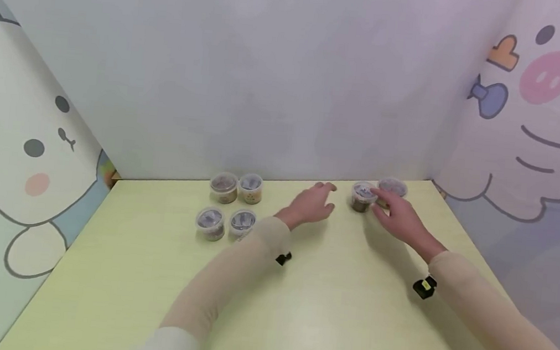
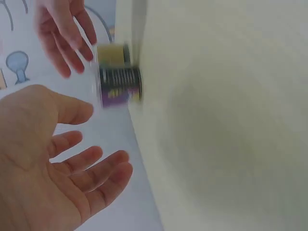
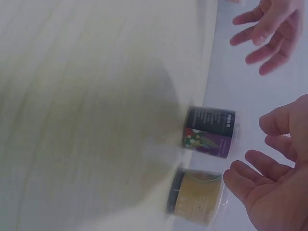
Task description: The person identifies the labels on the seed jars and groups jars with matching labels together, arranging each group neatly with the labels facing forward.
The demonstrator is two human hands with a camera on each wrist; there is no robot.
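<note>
My left hand (image 1: 309, 204) hovers over the table with its fingers apart and nothing between them; its open palm (image 2: 43, 168) shows in the left wrist view. Further right, my right hand (image 1: 401, 219) reaches beside two small lidded tubs, its fingers loosely bent. One tub (image 3: 210, 132) has a black and purple label; the other tub (image 3: 198, 196) has a tan label. In the head view the dark tub (image 1: 360, 203) stands left of the fingertips, and the other tub (image 1: 393, 186) is partly behind the hand. Whether the right fingertips touch a lid I cannot tell.
Several more lidded tubs stand to the left, among them a back tub (image 1: 224, 188) and a front tub (image 1: 210, 224). My left sleeve partly covers another tub (image 1: 243, 220). A pale wall sheet (image 1: 268, 85) borders the yellowish table (image 1: 141, 274).
</note>
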